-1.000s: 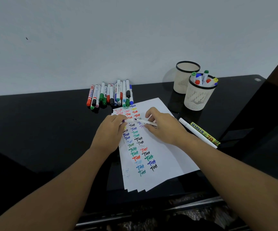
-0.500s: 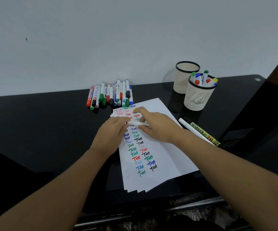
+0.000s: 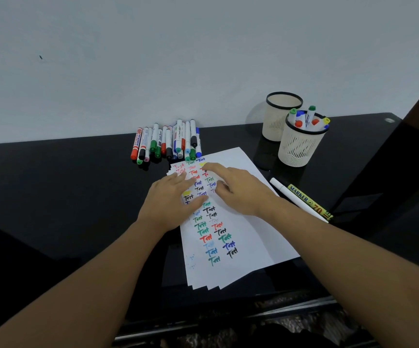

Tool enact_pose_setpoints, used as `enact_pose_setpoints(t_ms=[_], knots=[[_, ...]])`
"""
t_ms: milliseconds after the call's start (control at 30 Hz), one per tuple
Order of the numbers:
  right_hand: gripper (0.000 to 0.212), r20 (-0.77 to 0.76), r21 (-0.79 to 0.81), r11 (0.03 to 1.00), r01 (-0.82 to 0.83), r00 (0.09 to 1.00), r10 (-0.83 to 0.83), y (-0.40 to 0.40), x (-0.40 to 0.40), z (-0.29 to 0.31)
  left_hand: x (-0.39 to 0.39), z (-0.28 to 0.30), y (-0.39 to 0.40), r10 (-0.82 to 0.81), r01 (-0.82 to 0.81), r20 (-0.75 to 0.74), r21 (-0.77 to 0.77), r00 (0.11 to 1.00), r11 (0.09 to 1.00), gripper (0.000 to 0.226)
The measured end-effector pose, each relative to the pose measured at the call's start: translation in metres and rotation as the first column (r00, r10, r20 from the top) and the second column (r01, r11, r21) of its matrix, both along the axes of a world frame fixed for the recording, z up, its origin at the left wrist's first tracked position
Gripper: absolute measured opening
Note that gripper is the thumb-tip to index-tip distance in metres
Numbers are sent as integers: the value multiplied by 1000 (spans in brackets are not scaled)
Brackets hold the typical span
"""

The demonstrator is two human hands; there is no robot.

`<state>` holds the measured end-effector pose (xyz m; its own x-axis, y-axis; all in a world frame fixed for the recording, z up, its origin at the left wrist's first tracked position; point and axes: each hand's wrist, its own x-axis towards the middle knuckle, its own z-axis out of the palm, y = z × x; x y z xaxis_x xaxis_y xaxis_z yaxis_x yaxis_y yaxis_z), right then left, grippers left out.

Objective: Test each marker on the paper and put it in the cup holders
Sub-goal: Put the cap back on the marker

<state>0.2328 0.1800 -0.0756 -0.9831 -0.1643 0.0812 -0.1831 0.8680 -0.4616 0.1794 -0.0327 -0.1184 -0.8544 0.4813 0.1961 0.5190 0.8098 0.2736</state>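
Fingers of left hand [image 3: 172, 204] now flat on paper [image 3: 241, 247], marker gone from view; right hand [image 3: 238, 189] curled, grasp unclear — prob. between tests.

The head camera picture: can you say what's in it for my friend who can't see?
A person's left hand and right hand rest on white paper sheets covered in colourful "Test" scribbles, on a glossy black table. Behind lie capped markers in a row; to the right stand two cream mesh cups, the nearer one holding markers.
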Motion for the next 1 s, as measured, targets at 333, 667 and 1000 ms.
enact_pose_setpoints(t_ms=[333, 667, 1000], knots=[[48, 28, -170, 984, 61, 998, -57, 1, 4, 1, 0, 2, 1, 14, -13, 13, -58, 1000, 998, 76], [45, 224, -570, 765, 301, 952, -209, 15, 1, 27, -1, 1, 0, 19, -18, 15, -38, 1000, 999, 81], [44, -54, -346, 873, 343, 922, -383, 36, 9, 44, 0, 4, 1, 18, -18, 30, 4, 999, 1000, 72]])
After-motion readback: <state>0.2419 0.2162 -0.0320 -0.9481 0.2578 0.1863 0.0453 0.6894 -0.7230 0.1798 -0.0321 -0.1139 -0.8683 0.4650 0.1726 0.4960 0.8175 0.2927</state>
